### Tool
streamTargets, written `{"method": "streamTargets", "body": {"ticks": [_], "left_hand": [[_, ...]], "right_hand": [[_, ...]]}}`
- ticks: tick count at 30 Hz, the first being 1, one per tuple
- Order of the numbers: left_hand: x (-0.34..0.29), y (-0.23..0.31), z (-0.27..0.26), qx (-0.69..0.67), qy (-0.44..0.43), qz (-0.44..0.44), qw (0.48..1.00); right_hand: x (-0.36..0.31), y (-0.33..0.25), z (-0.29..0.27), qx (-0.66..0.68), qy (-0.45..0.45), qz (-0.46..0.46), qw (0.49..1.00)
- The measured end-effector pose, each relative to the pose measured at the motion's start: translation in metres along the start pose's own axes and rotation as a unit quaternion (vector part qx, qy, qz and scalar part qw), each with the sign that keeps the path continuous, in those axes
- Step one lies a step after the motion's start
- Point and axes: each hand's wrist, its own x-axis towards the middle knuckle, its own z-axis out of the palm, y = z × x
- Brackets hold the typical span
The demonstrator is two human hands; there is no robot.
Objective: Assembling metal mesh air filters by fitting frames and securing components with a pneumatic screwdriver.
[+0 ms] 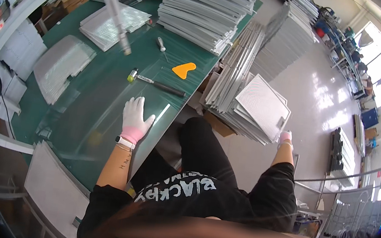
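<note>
My left hand (137, 117), in a white glove with a pink cuff, lies flat on the green tabletop (99, 129) with its fingers apart and holds nothing. Ahead of it are a mallet (159, 85) with a black handle and a yellow-green tip, an orange scraper (184, 70) and a small screwdriver (161, 45). Off to the right, my right hand (286, 136) is closed at the near corner of a framed mesh panel (263, 104). That panel lies askew on top of a stack; the fingertips are mostly hidden.
A tall stack of grey panels (203, 11) stands at the table's far end. Loose mesh panels (64, 65) lie along the left side. A hanging tool (117, 17) comes down over the table. Upright panels (235, 67) stand beside the table's right edge. Shiny floor (317, 96) stretches right.
</note>
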Motion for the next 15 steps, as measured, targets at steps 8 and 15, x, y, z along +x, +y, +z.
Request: {"method": "streamTargets", "body": {"ticks": [8, 15], "left_hand": [[-0.01, -0.005, -0.011, 0.029, -0.03, -0.009, 0.999], [-0.01, 0.0, 0.002, 0.036, -0.018, 0.032, 0.999]], "right_hand": [[-0.135, -0.032, 0.016, -0.173, 0.048, -0.153, 0.972], [-0.137, -0.032, -0.065, -0.231, 0.056, -0.095, 0.967]]}}
